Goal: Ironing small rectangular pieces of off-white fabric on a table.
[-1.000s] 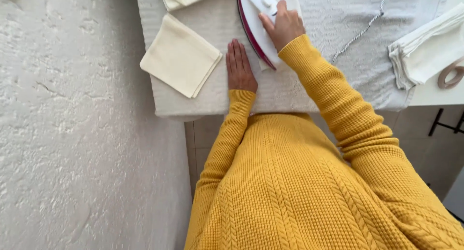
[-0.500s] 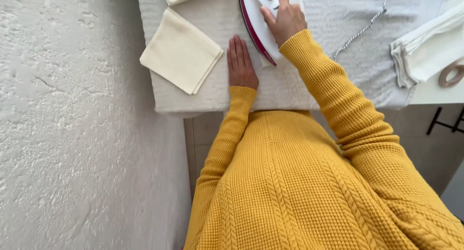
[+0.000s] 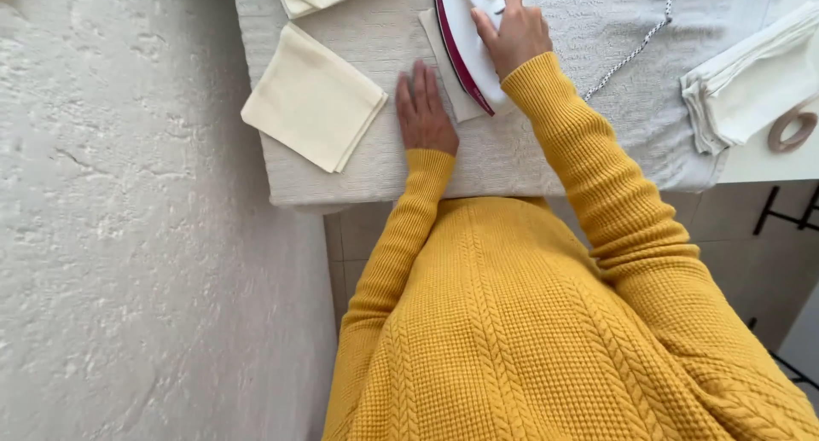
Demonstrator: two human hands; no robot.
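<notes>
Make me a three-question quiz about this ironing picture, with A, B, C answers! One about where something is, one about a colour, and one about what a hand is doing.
1. Where does the folded cream cloth lie?
A. To the left of the left hand
B. Under the iron
C. On the floor

2. What colour is the sweater?
A. Blue
B. Mustard yellow
C. Green

3. What is the right hand doing?
A. Resting open on the board
B. Holding a cup
C. Gripping the iron's handle

Answers:
1. A: the cloth lies on the ironing board, on the outer side of the left hand.
2. B: both sleeves and the body are yellow knit.
3. C: its fingers wrap the handle of the white and dark red iron, while the left hand lies flat on the board.
</notes>
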